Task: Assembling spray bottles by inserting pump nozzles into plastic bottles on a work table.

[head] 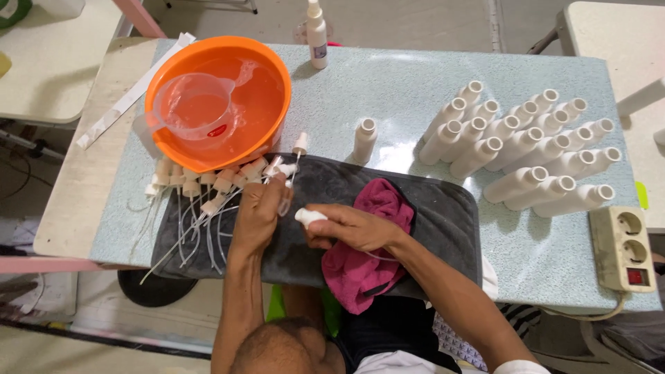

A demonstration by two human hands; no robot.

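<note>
Over grey mat (429,208), right hand (350,227) gripping white bottle (309,217), left hand (258,211) pinching sprayer (285,181)

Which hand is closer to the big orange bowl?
Left. The left hand is just below the orange bowl, among the spray tops; the right hand is farther right, over the pink cloth.
</note>
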